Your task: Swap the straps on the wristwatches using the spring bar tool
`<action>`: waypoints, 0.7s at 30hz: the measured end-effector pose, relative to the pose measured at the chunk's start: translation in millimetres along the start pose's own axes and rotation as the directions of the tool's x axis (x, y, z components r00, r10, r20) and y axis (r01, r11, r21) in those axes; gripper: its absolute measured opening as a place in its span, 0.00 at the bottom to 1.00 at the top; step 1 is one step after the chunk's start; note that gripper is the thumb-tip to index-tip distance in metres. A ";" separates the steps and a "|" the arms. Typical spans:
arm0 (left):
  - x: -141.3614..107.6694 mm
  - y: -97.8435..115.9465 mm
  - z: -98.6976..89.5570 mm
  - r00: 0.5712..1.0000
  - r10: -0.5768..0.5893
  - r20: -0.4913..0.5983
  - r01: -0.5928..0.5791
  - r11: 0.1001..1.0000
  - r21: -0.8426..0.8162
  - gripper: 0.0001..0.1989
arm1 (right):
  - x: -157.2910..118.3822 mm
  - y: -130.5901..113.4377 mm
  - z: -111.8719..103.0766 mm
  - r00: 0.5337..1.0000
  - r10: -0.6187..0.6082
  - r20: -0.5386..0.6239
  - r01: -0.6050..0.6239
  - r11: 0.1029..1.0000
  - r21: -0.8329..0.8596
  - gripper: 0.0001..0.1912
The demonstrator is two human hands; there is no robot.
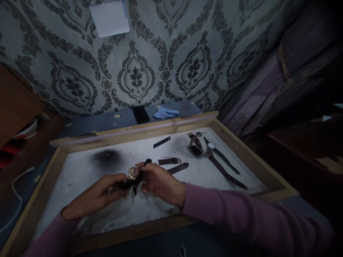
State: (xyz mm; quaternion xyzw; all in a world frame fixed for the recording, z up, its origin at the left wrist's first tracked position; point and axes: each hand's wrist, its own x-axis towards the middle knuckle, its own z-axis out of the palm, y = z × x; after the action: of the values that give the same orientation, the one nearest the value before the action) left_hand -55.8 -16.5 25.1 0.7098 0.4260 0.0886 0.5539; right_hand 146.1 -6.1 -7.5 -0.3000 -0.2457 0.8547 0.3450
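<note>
A wristwatch (pixel 132 173) with a gold-coloured case and a dark strap is held between my two hands over the white board. My left hand (pixel 103 192) is closed on the strap at the left of the case. My right hand (pixel 158 180) pinches the watch at the right side of the case, and its fingers hide part of it. Just beyond my right hand lie a short brown strap with a buckle (pixel 169 161) and a longer dark strap piece (pixel 179 168). Farther back rests a flat black blade-like strip (pixel 162 142).
Several watches lie at the board's right, among them a watch with a dark square face (pixel 195 150) and a round-faced watch (pixel 211 146). A raised wooden frame (pixel 241 150) borders the board. Behind it are a black phone (pixel 140 114) and a blue cloth (pixel 166 113).
</note>
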 end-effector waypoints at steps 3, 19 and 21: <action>3.6 -0.1 1.6 0.999 -0.014 -0.035 0.008 0.982 -0.188 0.13 | 0.3 1.3 0.0 0.997 -0.074 -0.005 0.074 0.995 -0.060 0.05; 6.3 -7.5 5.5 0.928 -0.267 -0.258 0.126 0.880 -0.457 0.16 | -0.8 -0.7 4.0 0.978 -0.193 -0.075 0.178 0.968 -0.175 0.07; 4.2 -8.4 4.0 0.924 -0.265 -0.277 0.137 0.903 -0.408 0.16 | -0.3 0.3 5.6 0.979 -0.170 -0.117 0.143 0.967 -0.209 0.09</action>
State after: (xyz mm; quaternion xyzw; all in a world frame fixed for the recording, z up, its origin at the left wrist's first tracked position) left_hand -55.0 -16.2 15.0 0.5157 0.5580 0.2270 0.6092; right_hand 142.3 -7.7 -3.7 -0.3692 -0.3294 0.7739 0.3952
